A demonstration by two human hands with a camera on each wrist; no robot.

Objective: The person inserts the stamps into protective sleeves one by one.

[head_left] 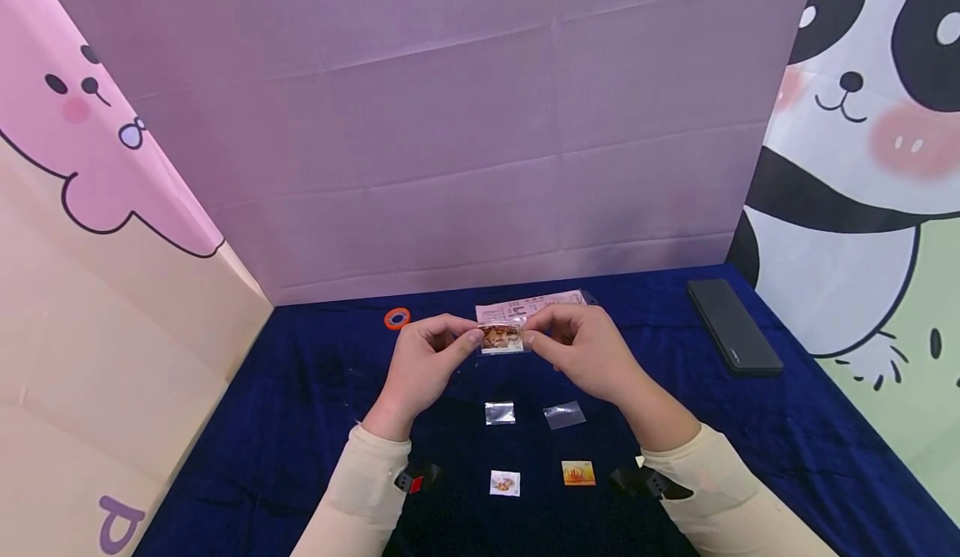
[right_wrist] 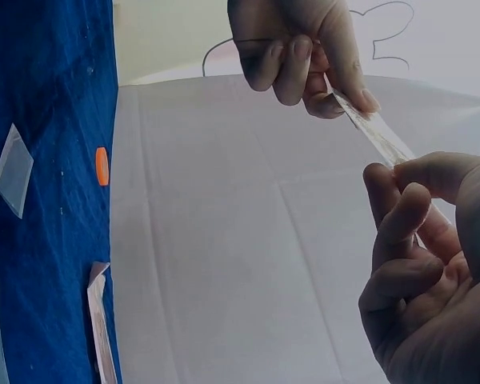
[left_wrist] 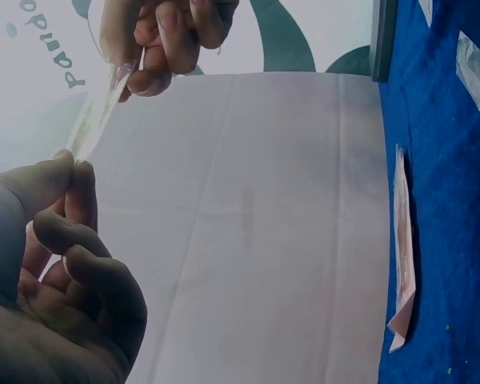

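Note:
Both hands hold a small clear plastic sleeve with a brown-and-white picture card point(head_left: 501, 339) in it, raised above the blue cloth. My left hand point(head_left: 423, 365) pinches its left edge between thumb and forefinger. At the right edge, my right hand point(head_left: 588, 353) does the same. Each wrist view shows the sleeve point(left_wrist: 100, 112) nearly edge-on, stretched between the two sets of fingertips. Below it on the cloth lie a shiny clear packet point(head_left: 499, 413) and another clear sleeve point(head_left: 564, 415). Nearer still are a white picture card point(head_left: 505, 483) and an orange-yellow one point(head_left: 578, 473).
Behind the hands lies a pink printed paper point(head_left: 532, 303), partly covered by them. An orange tape roll point(head_left: 397, 318) sits at the back left. On the right rests a dark flat oblong case point(head_left: 733, 326). Fabric walls enclose the blue-covered table point(head_left: 285, 424) on three sides.

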